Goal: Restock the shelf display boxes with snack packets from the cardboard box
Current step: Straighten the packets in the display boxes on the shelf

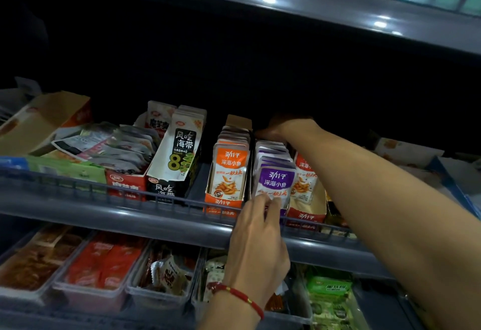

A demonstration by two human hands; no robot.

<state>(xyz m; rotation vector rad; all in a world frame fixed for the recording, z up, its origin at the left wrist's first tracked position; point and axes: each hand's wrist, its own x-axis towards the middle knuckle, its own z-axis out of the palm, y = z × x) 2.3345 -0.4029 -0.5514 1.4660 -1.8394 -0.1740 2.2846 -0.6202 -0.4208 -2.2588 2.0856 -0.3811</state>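
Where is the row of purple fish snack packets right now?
Head view, middle shelf, right of centre: the purple packets stand between the orange packets and a red display box, the left hand touching the front one.

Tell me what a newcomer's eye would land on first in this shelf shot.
First, the two bare arms over the middle shelf: the left hand, a red bracelet on its wrist, touches the front purple packet, while the right hand reaches into the dark behind that row. Next, the bright orange packets just left of the purple ones, and the tall black-and-white seaweed packets beyond them.
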